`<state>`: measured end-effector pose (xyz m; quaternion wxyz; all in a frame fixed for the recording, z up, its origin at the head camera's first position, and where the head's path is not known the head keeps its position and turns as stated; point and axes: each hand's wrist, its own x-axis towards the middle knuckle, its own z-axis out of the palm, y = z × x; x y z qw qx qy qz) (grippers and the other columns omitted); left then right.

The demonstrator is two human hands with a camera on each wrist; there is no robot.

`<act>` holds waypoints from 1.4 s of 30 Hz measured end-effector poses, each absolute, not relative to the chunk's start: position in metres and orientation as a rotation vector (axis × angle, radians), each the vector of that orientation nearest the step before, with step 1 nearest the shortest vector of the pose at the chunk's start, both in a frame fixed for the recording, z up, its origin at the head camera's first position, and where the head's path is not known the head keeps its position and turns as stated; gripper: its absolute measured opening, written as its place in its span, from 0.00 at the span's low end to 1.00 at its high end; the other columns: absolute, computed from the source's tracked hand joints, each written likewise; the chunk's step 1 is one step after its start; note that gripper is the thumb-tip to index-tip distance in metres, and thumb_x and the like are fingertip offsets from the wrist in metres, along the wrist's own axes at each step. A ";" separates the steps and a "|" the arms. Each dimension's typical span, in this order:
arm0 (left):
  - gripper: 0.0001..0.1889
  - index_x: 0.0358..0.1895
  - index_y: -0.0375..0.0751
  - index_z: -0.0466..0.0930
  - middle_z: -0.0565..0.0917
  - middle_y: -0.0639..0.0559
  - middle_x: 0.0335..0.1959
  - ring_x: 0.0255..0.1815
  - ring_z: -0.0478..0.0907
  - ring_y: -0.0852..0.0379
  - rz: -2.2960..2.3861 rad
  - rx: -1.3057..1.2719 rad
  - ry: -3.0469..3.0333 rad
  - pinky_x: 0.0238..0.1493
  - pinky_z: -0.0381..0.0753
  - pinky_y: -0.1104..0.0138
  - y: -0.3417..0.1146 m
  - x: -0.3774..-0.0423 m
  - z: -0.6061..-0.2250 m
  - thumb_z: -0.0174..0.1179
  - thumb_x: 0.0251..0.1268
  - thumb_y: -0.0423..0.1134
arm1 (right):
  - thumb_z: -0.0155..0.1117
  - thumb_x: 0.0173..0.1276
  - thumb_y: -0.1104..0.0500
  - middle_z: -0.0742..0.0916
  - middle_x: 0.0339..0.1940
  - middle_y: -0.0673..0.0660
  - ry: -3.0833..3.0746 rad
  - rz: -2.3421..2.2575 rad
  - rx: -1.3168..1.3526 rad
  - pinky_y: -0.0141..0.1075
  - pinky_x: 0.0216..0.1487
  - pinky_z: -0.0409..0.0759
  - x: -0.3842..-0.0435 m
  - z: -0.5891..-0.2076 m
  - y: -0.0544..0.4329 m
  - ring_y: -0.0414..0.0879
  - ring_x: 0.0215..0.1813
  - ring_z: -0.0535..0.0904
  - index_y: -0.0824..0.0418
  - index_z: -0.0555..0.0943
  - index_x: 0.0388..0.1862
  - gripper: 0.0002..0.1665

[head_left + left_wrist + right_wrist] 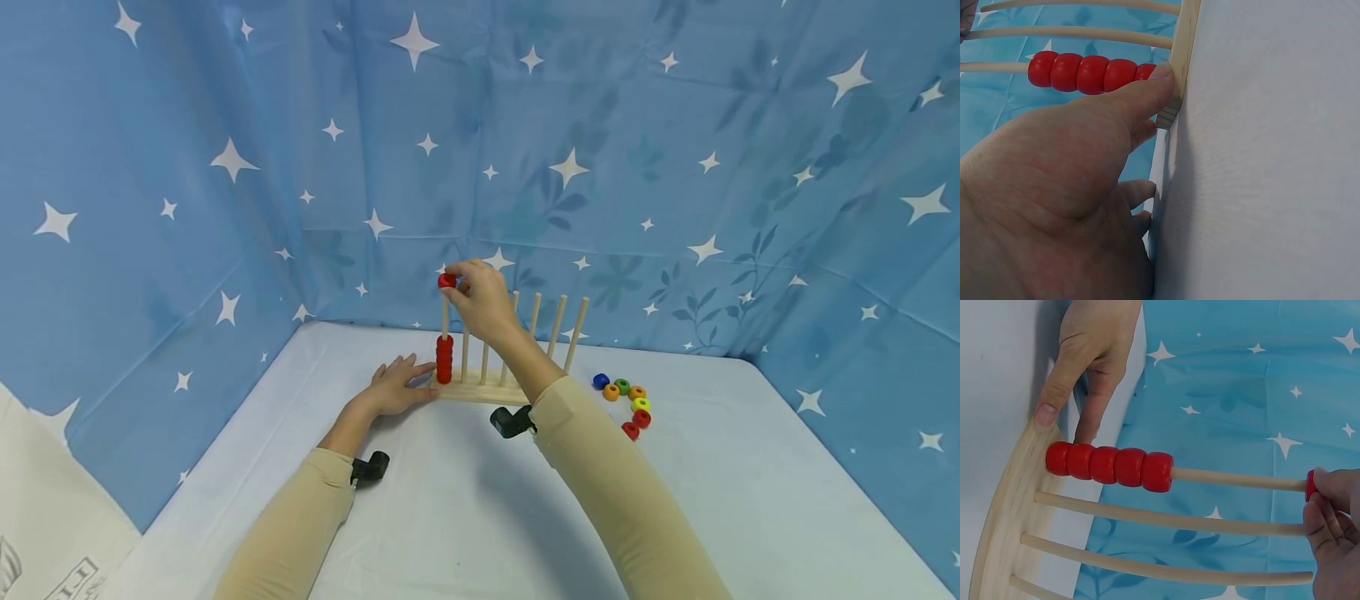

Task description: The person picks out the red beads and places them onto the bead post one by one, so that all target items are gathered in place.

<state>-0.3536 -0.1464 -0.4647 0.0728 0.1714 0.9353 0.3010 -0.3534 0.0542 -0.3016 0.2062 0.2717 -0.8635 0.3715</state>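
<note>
The right grip (pixel 483 302) pinches a red bead (pixel 446 282) at the top of the leftmost rod (pixel 446 318), while the left grip (pixel 393 387), fingers spread, touches the wooden base (pixel 480 392); the bead looks light, hard, perhaps slippery, best held by its rounded sides.
</note>
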 end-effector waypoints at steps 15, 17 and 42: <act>0.37 0.81 0.53 0.64 0.50 0.33 0.85 0.86 0.38 0.30 0.899 0.494 2.811 0.81 0.33 0.34 -0.148 -0.355 -0.464 0.60 0.75 0.60 | 0.69 0.74 0.61 0.87 0.54 0.59 -2.440 0.978 0.737 0.34 0.35 0.79 -0.353 -0.300 0.052 0.47 0.35 0.80 0.65 0.86 0.60 0.18; 0.37 0.82 0.53 0.64 0.49 0.33 0.86 0.86 0.38 0.31 0.899 0.495 2.810 0.81 0.33 0.34 -0.147 -0.355 -0.464 0.60 0.75 0.60 | 0.69 0.74 0.61 0.87 0.54 0.60 -2.443 0.965 0.738 0.35 0.36 0.80 -0.353 -0.299 0.052 0.47 0.35 0.80 0.66 0.86 0.60 0.18; 0.36 0.82 0.53 0.64 0.49 0.34 0.86 0.86 0.38 0.30 0.882 0.498 2.814 0.82 0.33 0.34 -0.147 -0.354 -0.463 0.59 0.75 0.59 | 0.67 0.76 0.60 0.87 0.57 0.63 -2.455 0.953 0.748 0.36 0.36 0.80 -0.353 -0.298 0.054 0.47 0.33 0.80 0.65 0.86 0.60 0.18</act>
